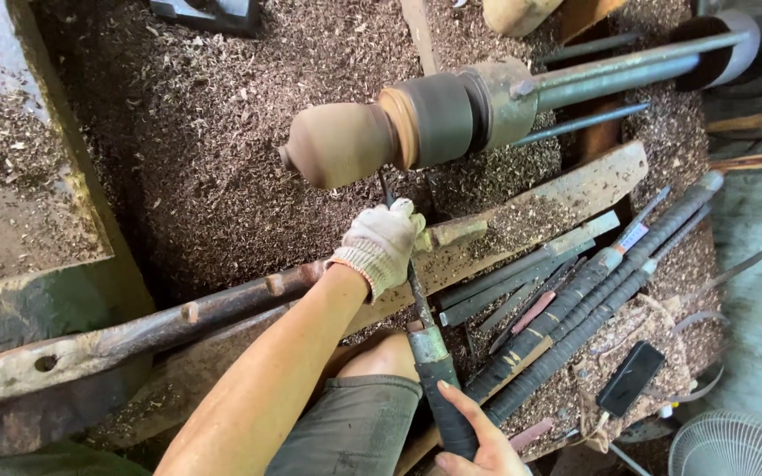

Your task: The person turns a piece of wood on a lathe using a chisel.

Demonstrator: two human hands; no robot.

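Left hand: gloved, wrapped tight around the long tool near its tip.
Right hand: bare, closed around the tool's black handle.
Wood piece: round, brown, just above the tool's tip.

One gloved left hand, one bare right hand, one turning chisel held, one rounded wooden workpiece, one black phone, one white fan

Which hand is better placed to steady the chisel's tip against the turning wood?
Left: the gloved left hand already grips the chisel on the rest near the workpiece; the right hand holds the handle end.
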